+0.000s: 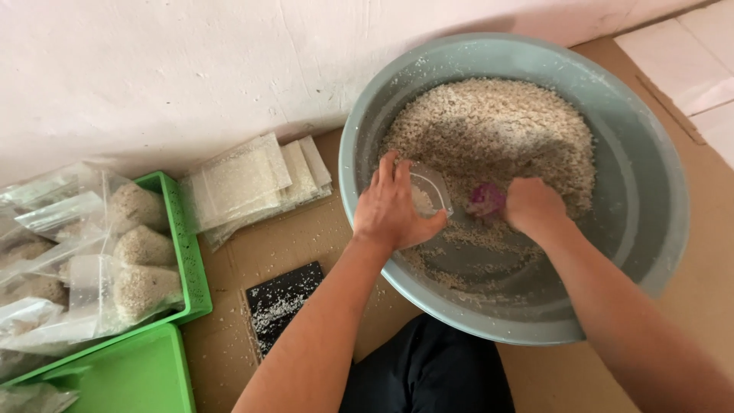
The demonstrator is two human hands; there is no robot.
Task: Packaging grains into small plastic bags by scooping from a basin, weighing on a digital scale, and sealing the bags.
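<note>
Nearest me, my forearms reach out over a dark trouser leg [428, 367] into the big grey basin [657, 229]. My left hand [394, 210] is curled around a small clear bag [430, 191], thumb underneath and fingers over its top edge, holding the mouth open towards the right. My right hand [531, 206] is closed on a small pinkish-purple scoop [486, 199] just beside the bag's mouth, almost touching it. Both sit low in the basin, at the near edge of the pale grain [489, 130], which heaps up beyond my knuckles towards the far wall; under my wrists the basin floor shows through with only scattered bits.

To fill well, I judge the bag's mouth should be held wide and tilted towards the scoop, with the scoop's lip brought right over the opening before tipping, so nothing spills back.

Left of my left elbow lies a black slab [283, 302] dusted with grain on the brown cardboard floor [306, 237]. Further left, green trays [180, 260] hold filled clear bags [141, 287], knotted and bulging. Beyond my left hand, against the white wall [191, 69], lies a stack of flat empty bags [245, 183].
</note>
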